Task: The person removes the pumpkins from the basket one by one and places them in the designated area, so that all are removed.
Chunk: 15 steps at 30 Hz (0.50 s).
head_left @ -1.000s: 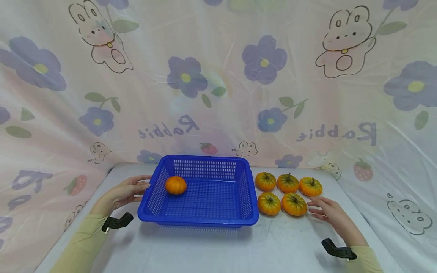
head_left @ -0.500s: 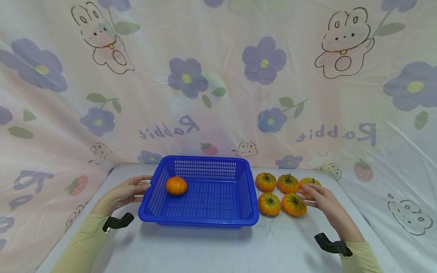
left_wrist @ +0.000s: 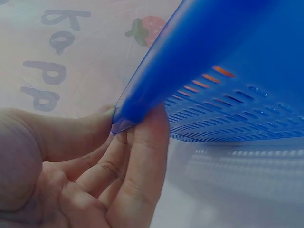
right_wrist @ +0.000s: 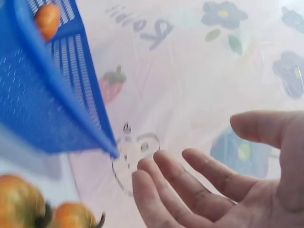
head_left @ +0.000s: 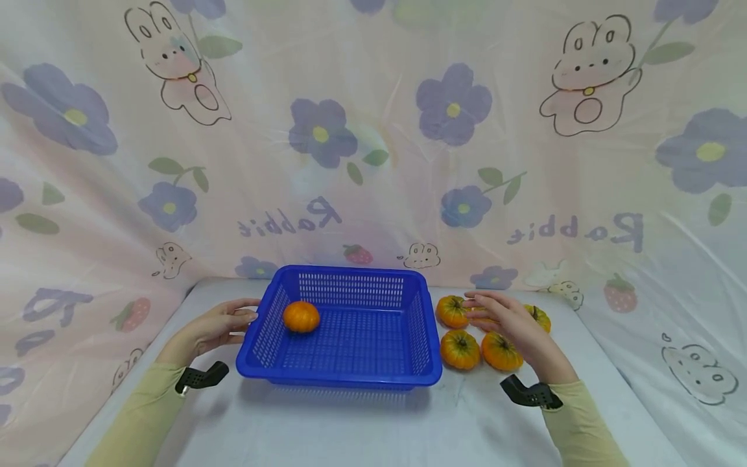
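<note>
A blue plastic basket (head_left: pixel 350 378) with slotted walls stands on the table, one small orange pumpkin (head_left: pixel 301 317) inside at its left. My left hand (head_left: pixel 211 329) pinches the basket's left rim between thumb and fingers, seen closely in the left wrist view. To the basket's right sit several small orange-green pumpkins in two rows, among them a back-left pumpkin (head_left: pixel 452 312), a front-left pumpkin (head_left: pixel 460 351) and a front-right pumpkin (head_left: pixel 500 353). Over the back row is my right hand (head_left: pixel 513 327), fingers extended and palm bare in the right wrist view. It mostly hides the middle back pumpkin.
A white table (head_left: pixel 362 431) bears everything. Behind it and at both sides hangs a pale curtain (head_left: pixel 379 188) printed with flowers and rabbits. The rightmost back pumpkin (head_left: pixel 541 318) shows partly behind the right wrist.
My right hand has moved left and away from me, from beside the right end of the pumpkins to over the back row. The left hand and basket stay put.
</note>
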Available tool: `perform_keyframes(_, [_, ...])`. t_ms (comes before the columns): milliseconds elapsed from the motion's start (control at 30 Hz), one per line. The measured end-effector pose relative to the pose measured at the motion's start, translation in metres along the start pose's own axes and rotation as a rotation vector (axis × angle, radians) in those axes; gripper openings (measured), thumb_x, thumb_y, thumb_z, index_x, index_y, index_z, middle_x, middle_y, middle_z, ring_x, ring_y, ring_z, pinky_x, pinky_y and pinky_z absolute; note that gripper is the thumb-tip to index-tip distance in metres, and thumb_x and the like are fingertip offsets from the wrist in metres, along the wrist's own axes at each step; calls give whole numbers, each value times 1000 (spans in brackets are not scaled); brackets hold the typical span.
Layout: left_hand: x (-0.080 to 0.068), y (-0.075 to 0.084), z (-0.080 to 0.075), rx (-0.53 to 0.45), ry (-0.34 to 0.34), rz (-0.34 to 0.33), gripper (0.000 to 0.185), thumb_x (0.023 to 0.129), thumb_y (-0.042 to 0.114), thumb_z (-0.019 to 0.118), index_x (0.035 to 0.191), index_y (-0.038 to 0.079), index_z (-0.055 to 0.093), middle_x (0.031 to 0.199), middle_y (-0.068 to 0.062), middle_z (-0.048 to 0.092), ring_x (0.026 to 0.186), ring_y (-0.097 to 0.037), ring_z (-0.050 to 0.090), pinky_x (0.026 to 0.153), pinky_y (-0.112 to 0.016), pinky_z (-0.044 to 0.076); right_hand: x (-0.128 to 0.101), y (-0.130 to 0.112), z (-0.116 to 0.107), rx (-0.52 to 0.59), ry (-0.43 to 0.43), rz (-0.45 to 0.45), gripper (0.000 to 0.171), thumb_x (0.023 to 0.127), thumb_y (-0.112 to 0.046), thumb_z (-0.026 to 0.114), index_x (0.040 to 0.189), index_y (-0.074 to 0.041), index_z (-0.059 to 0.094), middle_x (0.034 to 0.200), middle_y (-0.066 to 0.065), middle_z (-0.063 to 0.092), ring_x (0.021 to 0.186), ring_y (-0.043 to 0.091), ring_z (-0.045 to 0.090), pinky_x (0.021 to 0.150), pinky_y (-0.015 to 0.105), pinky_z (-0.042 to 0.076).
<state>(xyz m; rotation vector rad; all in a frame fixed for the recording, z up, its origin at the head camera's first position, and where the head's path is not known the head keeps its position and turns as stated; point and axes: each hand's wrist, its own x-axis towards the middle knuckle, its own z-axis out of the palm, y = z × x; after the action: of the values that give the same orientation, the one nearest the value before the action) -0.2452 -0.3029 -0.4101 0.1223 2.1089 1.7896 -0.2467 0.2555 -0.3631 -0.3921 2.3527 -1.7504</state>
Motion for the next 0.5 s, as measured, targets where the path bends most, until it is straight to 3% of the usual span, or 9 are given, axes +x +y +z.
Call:
perform_keyframes(300, [0,1,-1,-11,-13,11,62,101,18,50,149,-3,16,115,-12,61,99,-24,62,87,-44,52,43,-20,45,115,-119,-52,53,100,-36,49,136,2,44,128,27,52,117,41,52,100,51,40])
perform_keyframes(500, [0,0,1,-23,-2,-1,63,100,18,52,149,-2,18,114,-12,61,98,-24,63,86,-42,53,63,-27,77,144,-217,-35,49,102,-30,46,137,4,42,129,29,51,118,37,53,98,42,44])
